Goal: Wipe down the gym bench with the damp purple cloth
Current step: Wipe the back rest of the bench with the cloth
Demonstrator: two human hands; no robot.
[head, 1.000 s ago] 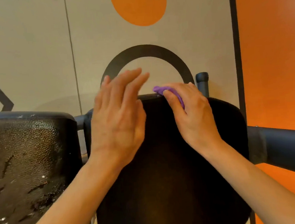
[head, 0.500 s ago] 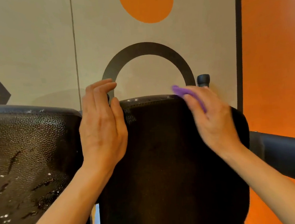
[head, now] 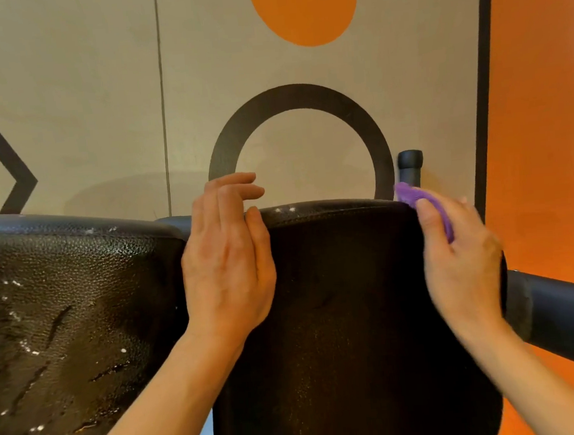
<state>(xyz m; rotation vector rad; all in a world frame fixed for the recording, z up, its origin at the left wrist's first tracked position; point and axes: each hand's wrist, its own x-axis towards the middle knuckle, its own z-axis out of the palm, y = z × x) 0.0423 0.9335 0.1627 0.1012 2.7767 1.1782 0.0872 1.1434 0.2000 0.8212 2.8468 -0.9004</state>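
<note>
Forearms reach up from the bottom of my view toward the dark bench pad straight ahead. My right hand clutches the purple cloth, which is bunched under the fingers and pressed at the pad's upper right corner; a second ago it sat near the middle of the top edge, so the wipe has run rightward along that rim. The hand is motion-blurred, which I read as a stroke under way. My left hand holds nothing: its fingers are loosely bent over the pad's upper left corner, the thumb lying against the top edge, where earlier it hovered flat over the pad's middle. I judge it is now steadying the pad.

To the left, the textured pad shines with wet streaks and droplets, so it looks already wiped. A black tube juts out at right. Beyond stands a capped post, then the wall with its painted ring and orange disc.
</note>
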